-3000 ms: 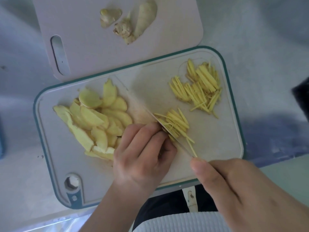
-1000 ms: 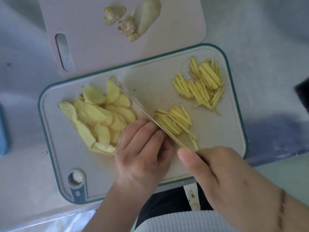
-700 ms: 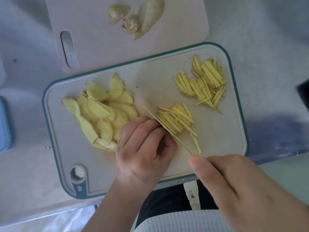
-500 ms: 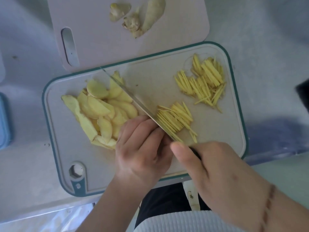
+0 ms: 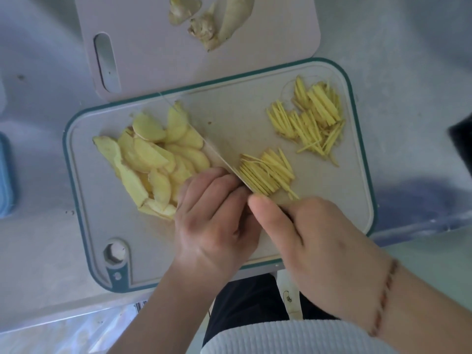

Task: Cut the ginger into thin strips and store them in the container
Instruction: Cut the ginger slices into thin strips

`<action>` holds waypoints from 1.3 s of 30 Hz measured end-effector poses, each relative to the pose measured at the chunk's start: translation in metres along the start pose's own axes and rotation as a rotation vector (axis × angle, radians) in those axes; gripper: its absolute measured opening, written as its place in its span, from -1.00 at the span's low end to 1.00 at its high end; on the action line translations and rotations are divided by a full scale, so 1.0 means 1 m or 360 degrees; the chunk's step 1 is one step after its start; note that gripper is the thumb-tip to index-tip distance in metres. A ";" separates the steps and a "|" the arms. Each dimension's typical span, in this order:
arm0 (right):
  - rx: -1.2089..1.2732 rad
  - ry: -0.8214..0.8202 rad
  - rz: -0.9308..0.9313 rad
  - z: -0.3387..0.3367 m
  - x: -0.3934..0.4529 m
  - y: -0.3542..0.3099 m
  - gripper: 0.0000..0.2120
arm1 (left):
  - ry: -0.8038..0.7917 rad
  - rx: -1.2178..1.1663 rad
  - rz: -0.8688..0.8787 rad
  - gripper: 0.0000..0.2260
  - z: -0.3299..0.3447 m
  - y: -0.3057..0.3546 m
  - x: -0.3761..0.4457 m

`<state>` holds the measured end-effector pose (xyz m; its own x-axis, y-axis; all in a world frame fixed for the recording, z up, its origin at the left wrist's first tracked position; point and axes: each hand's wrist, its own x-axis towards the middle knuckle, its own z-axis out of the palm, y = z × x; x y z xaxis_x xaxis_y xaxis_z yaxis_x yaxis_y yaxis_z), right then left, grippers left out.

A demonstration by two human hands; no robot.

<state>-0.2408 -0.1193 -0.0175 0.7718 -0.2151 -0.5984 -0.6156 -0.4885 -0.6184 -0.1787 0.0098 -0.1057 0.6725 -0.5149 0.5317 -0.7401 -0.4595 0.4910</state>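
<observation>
Left hand [image 5: 214, 221] curled knuckles-down on the teal-rimmed board [image 5: 84, 200], fingers bent over whatever is being cut, that piece hidden beneath them; cannot tell whether anything is actually held. Right hand [image 5: 321, 246] clamped round the knife handle, thumb lying forward along its top. Knife [image 5: 217, 154] set diagonally across the board, blade flat against the left knuckles, tip reaching toward the far rim. Just right of the blade, touching it, a small row of fresh strips [image 5: 268, 172]. Farther right, near the far corner and apart from that row, a larger heap of strips [image 5: 311, 121]. Left of the blade, a pile of ginger slices [image 5: 153, 159] overlapping one another, its near edge just beside the left hand. Behind, a pale board [image 5: 153, 52] with its near corner tucked under the first, carrying ginger scraps [image 5: 212, 21]. At the far left edge of the tabletop [image 5: 38, 251], part of a blue container [image 5: 5, 175], well apart from the ginger
</observation>
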 end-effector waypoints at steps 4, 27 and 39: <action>0.0026 0.0003 -0.0018 -0.003 -0.005 -0.005 -0.36 | 0.0016 -0.0023 -0.0014 -0.63 -0.001 0.001 0.000; -0.0113 0.0066 0.0162 0.002 -0.034 0.004 -0.30 | 0.0065 -0.0059 -0.0041 -0.60 -0.002 0.005 0.005; -0.0123 0.0139 0.0161 0.002 -0.041 0.014 -0.33 | 0.0004 -0.0030 -0.0120 -0.67 -0.004 0.004 0.002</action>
<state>-0.2813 -0.1155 -0.0031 0.7196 -0.3375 -0.6068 -0.6792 -0.5236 -0.5143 -0.1809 0.0097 -0.1001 0.7261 -0.4774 0.4948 -0.6873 -0.4829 0.5426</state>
